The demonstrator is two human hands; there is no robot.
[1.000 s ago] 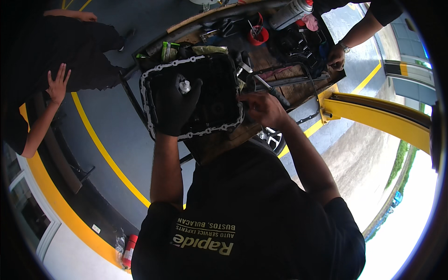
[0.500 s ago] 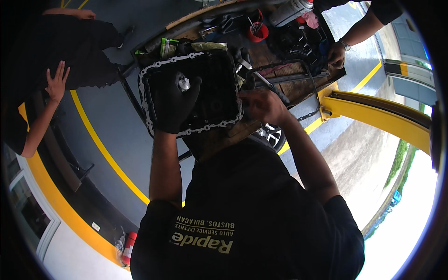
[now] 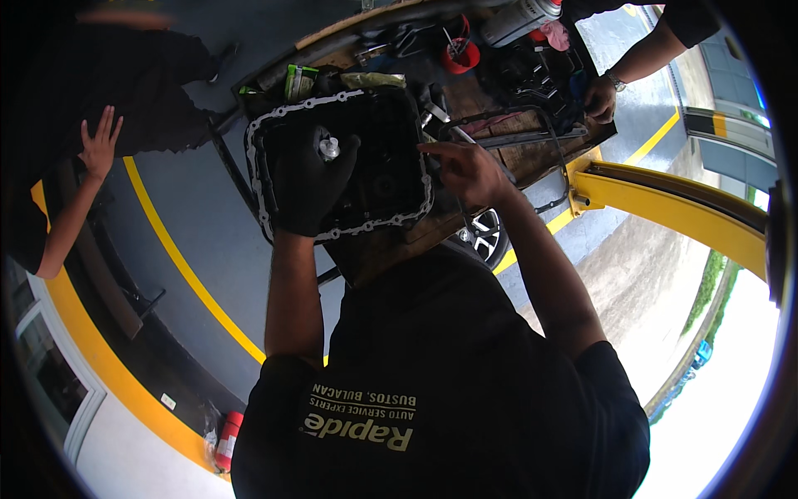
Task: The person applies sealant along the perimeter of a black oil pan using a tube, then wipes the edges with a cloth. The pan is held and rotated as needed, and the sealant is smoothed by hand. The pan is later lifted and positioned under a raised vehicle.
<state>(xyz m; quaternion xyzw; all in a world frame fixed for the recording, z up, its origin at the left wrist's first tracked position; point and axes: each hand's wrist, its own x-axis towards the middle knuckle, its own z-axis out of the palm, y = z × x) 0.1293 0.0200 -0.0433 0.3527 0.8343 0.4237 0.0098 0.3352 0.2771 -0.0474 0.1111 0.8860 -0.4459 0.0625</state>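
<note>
A dark oil pan [image 3: 384, 218] lies on the bench, its flange lined with a grey bead of what looks like sealant and dotted with bolt holes. My left hand [image 3: 314, 190], in a black glove, is over the pan's left half, closed around a small silvery tube [image 3: 329, 149]. Only the pale end of that tube shows; the glove covers the rest. At the pan's right rim is my bare right hand [image 3: 472, 173], its index finger stretched out to the flange and the other fingers bent. I see nothing held in it.
Right of the pan lie a thin black gasket [image 3: 544, 202] and tools. Farther back stand a red cup [image 3: 460, 56], a spray can [image 3: 519, 22] and a dark mechanical part [image 3: 532, 75]. Co-workers' hands are at far right [image 3: 600, 98] and left [image 3: 98, 150]. A yellow beam [image 3: 665, 195] runs rightward.
My right hand has shifted slightly up along the pan's right rim, and its index finger is now stretched out more. My left hand stays nearly in place with the tube.
</note>
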